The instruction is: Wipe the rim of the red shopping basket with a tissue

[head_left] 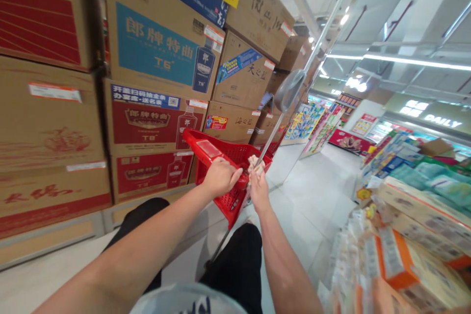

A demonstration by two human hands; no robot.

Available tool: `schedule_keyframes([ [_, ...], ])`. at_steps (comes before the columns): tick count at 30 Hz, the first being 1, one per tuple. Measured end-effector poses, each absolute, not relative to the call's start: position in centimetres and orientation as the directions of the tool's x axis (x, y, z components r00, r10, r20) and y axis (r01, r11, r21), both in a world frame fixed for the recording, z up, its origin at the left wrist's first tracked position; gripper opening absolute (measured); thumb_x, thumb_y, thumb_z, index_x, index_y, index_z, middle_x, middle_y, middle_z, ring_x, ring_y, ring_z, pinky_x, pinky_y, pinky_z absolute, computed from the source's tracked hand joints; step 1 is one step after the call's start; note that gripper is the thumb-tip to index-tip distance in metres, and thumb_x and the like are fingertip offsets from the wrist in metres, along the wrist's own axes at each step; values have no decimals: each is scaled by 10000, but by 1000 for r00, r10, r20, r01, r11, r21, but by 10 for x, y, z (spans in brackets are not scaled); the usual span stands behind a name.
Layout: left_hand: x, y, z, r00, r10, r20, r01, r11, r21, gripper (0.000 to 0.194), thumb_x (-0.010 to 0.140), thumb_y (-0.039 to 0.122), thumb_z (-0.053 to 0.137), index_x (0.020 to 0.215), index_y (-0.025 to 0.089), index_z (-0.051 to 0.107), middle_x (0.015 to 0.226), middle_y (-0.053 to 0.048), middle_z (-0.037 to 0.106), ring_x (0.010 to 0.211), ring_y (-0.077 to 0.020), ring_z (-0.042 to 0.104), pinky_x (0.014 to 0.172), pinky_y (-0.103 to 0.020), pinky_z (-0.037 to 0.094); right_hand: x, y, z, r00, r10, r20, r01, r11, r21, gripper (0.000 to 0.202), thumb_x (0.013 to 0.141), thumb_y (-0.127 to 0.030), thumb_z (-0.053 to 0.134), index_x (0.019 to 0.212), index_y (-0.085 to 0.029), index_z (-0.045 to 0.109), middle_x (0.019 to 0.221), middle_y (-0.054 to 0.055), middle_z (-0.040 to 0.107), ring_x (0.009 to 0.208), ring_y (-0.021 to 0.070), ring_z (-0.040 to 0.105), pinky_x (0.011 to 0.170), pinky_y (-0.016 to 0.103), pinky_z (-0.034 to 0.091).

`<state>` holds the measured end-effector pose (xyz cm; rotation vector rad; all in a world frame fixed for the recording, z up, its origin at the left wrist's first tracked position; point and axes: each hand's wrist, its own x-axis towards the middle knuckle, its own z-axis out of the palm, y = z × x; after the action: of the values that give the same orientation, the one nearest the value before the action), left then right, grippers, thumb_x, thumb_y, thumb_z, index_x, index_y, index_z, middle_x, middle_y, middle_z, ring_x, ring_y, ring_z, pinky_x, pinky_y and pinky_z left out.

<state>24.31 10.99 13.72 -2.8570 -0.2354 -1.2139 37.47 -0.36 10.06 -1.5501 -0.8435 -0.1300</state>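
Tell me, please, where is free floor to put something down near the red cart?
The grey floor is bare ahead and right of the red cart, between the stacked cardboard boxes and the goods display. Another bare strip lies at lower left, below the boxes. The cart is crowded: the left hand grips its rim, and the right hand holds a cloth by the pole.

Stacked brown cardboard liquor cartons point(158, 54) tower at left; across the pale tiled aisle point(312, 206) from them, orange-and-white packaged goods point(393, 260).
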Motion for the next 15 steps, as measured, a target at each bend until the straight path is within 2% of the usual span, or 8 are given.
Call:
schedule_keyframes([
  [2, 241, 110, 137, 688, 119, 716, 157, -987, 13, 528, 958, 375, 256, 660, 170, 641, 643, -64, 638, 639, -172, 548, 780, -378, 345, 368, 6, 93, 725, 421, 545, 579, 54, -813, 531, 867, -501, 417, 1266, -156, 482, 1143, 116, 629, 1016, 187, 597, 847, 311, 461],
  [7, 235, 111, 137, 686, 109, 719, 141, -990, 16, 519, 953, 368, 266, 645, 175, 637, 640, -61, 633, 633, -171, 539, 787, -384, 345, 375, 6, 71, 737, 417, 533, 556, 74, -828, 507, 873, -481, 406, 1250, -153, 497, 1148, 109, 626, 1058, 186, 573, 891, 331, 434],
  [11, 233, 111, 138, 678, 112, 727, 128, -991, 33, 526, 952, 378, 265, 636, 179, 635, 623, -58, 627, 621, -172, 536, 780, -388, 347, 384, 4, 85, 774, 471, 424, 479, 4, -878, 472, 845, -477, 438, 1152, -148, 582, 993, 90, 679, 910, 191, 626, 803, 315, 469],
  [15, 233, 111, 137, 679, 101, 727, 146, -989, 1, 521, 952, 362, 265, 621, 178, 622, 617, -56, 622, 621, -168, 537, 782, -385, 351, 369, 5, 94, 707, 474, 525, 556, 87, -827, 451, 885, -448, 398, 1246, -208, 521, 1119, 72, 643, 1015, 173, 594, 854, 307, 459],
])
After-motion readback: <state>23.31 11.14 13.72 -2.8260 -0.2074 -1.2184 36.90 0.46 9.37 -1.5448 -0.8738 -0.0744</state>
